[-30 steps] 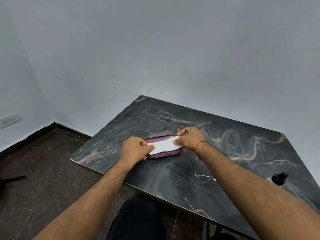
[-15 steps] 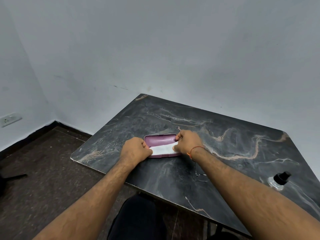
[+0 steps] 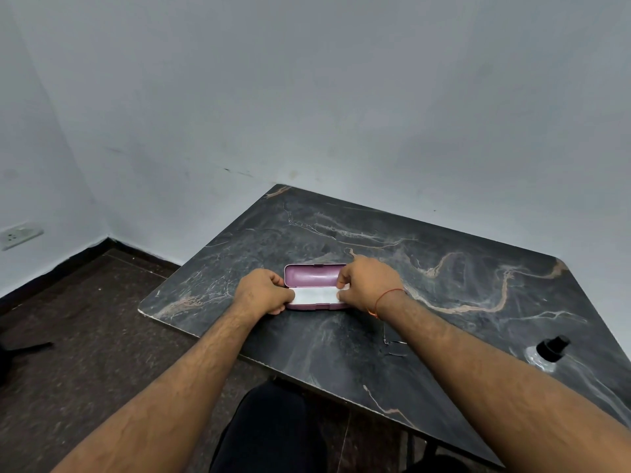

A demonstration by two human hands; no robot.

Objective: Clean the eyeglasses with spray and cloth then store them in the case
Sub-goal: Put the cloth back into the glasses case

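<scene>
Dark marble-patterned table (image 3: 444, 285) set into the corner of a pale grey room, brown floor (image 3: 85, 336) below, wall socket (image 3: 20, 235) low on the left wall.

Pink eyeglass case (image 3: 309, 276) near the middle of the table, lid standing open toward the wall, white cloth (image 3: 316, 296) lying flat across the lower half. Both forearms stretched forward from the bottom of the view, converging on the case.

Left hand (image 3: 261, 291) at the case's left end: fingers curled under, knuckles up, thumb and fingertips pinching the left edge of the cloth, against the case rim. Wrist roughly straight, forearm bare.

Right hand (image 3: 370, 283) at the case's right end: palm down, fingers bent, thumb and forefinger closed on the right edge of the cloth; index finger raised slightly past the lid's corner. Red thread (image 3: 384, 298) round the wrist.

Eyeglasses (image 3: 394, 346) on the table toward the near edge, thin wire frame, mostly hidden under the right forearm, apart from the case. Spray bottle (image 3: 546, 351) with black cap far right on the table, well apart from both hands. Dark-clothed knee (image 3: 273, 428) below the near table edge.
</scene>
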